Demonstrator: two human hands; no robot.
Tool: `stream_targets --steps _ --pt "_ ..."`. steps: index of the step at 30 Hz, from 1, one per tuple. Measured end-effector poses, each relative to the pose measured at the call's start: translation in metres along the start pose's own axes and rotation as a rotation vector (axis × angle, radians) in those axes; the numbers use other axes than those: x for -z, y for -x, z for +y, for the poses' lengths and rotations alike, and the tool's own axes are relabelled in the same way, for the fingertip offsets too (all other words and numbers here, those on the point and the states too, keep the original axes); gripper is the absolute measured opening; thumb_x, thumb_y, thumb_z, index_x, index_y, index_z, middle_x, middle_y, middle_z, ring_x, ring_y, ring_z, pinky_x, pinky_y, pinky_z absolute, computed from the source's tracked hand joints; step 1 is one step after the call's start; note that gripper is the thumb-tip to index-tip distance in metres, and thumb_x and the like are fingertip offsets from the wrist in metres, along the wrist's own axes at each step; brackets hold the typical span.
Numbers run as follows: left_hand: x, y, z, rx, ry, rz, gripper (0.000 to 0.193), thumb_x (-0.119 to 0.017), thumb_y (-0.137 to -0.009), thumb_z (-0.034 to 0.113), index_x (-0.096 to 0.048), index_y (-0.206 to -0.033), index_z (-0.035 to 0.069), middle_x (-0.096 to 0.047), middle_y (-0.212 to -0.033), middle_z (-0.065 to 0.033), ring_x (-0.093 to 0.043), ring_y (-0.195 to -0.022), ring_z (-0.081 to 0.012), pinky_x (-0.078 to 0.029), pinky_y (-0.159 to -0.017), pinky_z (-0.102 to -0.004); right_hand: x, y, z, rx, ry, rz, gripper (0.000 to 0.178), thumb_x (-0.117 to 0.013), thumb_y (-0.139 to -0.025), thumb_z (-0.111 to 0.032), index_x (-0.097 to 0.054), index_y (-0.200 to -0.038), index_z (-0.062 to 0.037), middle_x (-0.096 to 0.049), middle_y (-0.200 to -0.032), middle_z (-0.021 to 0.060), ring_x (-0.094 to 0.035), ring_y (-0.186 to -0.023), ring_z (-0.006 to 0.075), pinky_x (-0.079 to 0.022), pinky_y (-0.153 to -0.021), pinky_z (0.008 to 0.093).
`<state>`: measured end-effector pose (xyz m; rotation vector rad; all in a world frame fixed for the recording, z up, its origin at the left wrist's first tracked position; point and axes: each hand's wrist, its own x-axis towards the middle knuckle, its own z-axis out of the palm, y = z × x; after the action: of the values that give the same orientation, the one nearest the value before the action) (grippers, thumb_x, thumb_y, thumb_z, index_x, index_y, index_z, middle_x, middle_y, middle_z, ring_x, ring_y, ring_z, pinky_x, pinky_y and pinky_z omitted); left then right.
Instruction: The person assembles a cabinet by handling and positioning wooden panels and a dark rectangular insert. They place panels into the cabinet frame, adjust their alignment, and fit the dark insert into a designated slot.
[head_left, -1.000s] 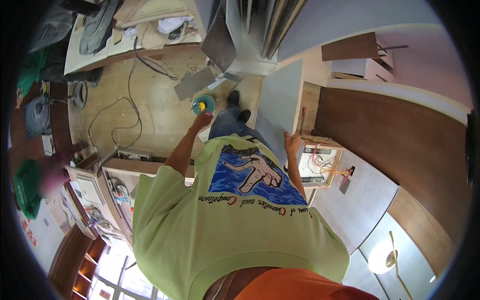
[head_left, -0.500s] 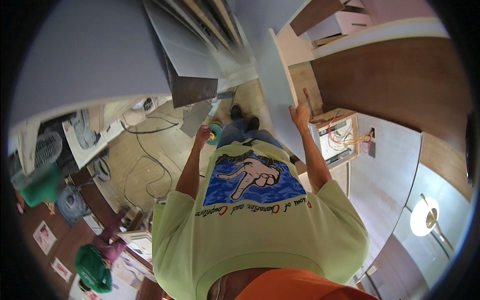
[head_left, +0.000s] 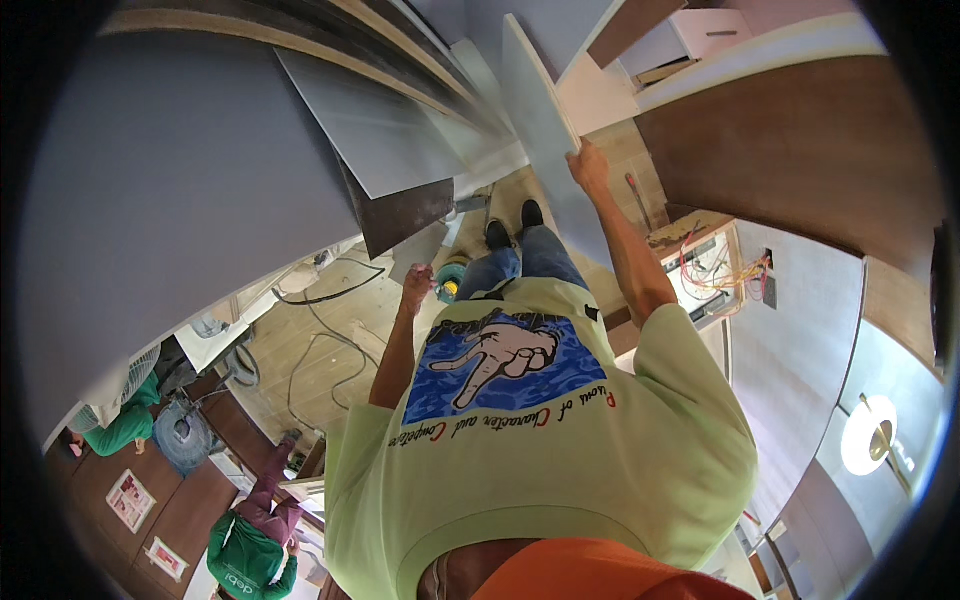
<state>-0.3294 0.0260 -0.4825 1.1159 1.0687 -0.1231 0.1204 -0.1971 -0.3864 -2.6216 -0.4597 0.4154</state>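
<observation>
From the head camera, we see a pale grey panel [head_left: 552,150] on edge, ahead and to the right of a worker's shoes [head_left: 532,213]; the right hand [head_left: 588,165] grasps its light wooden rim, while the left hand [head_left: 418,286] hangs apart from it, fingers curled, and we cannot tell whether they hold anything; with one hand alone on the panel, we judge it could twist or tip if its foot, which we cannot see clearly, slips; coloured wires [head_left: 748,268] near the right arm might snag on a swing; a round green item [head_left: 455,271] and a red-handled tool [head_left: 637,195] could trip a careless step.
</observation>
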Motion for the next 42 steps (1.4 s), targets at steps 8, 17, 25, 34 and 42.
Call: stream_targets --steps 8,17,25,34,42 --pt "-0.001 0.020 -0.022 0.021 0.213 0.132 0.026 -0.058 -0.099 0.032 -0.057 -0.110 0.008 -0.059 -0.092 -0.0020 -0.061 -0.074 -0.0128 -0.049 -0.066 -0.0285 -0.019 -0.100 -0.048 0.028 0.037 0.039 0.041 -0.073 -0.080 -0.026 -0.065 -0.109 0.0016 -0.070 -0.098 0.0249 -0.067 -0.096 0.0416 -0.054 -0.087 0.0494" --pt "-0.034 0.048 -0.025 0.016 0.369 0.334 0.030 -0.066 -0.096 0.034 -0.058 -0.111 0.009 -0.062 -0.089 -0.0035 -0.066 -0.068 -0.0152 -0.052 -0.057 -0.0273 -0.026 -0.196 -0.106 -0.022 0.028 -0.006 0.030 -0.065 -0.083 -0.024 -0.069 -0.102 -0.0010 -0.070 -0.101 0.0229 -0.069 -0.097 0.0393 -0.055 -0.087 0.0492" --pt "-0.064 0.041 -0.011 0.120 0.633 0.324 0.029 -0.067 -0.096 0.036 -0.058 -0.112 0.013 -0.064 -0.091 -0.0020 -0.067 -0.068 -0.0150 -0.051 -0.058 -0.0266 -0.035 -0.262 -0.151 -0.001 -0.012 -0.013 0.025 -0.065 -0.084 -0.023 -0.071 -0.093 -0.0014 -0.072 -0.099 0.0211 -0.071 -0.093 0.0402 -0.057 -0.084 0.0499" --pt "-0.100 0.038 0.009 0.123 0.430 0.476 0.032 -0.064 -0.097 0.040 -0.056 -0.111 0.013 -0.061 -0.092 -0.0025 -0.066 -0.072 -0.0163 -0.052 -0.064 -0.0292 -0.067 -0.309 -0.150 -0.018 0.001 -0.116 0.034 -0.066 -0.082 -0.025 -0.068 -0.099 0.0037 -0.069 -0.102 0.0271 -0.067 -0.100 0.0420 -0.053 -0.089 0.0516" --pt "-0.106 0.031 0.025 0.155 0.435 0.472 0.029 -0.063 -0.098 0.036 -0.057 -0.111 0.011 -0.063 -0.095 -0.0043 -0.067 -0.075 -0.0158 -0.053 -0.065 -0.0288 -0.125 -0.290 -0.127 -0.088 0.071 -0.049 0.030 -0.066 -0.082 -0.028 -0.071 -0.092 -0.0005 -0.072 -0.092 0.0215 -0.071 -0.088 0.0386 -0.057 -0.079 0.0481"
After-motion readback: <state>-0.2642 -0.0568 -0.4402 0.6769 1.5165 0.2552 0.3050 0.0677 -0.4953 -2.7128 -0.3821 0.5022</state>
